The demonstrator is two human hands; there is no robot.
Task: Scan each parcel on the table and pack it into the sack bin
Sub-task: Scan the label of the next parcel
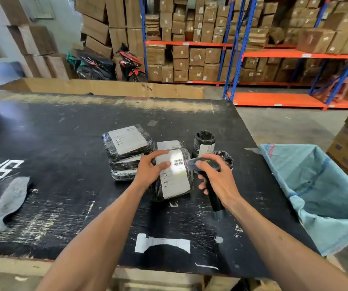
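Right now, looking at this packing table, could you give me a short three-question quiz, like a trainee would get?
1. True or false: the left hand holds the barcode scanner.
2. Multiple choice: the blue sack bin stands at the table's A) far edge, B) right side, C) left side.
3. Fill in: the bright scan light falls on the held parcel's white ____.

Key:
1. False. The right hand grips the scanner; the left hand holds the parcel.
2. B, beside the black table.
3. Label, near its barcode.
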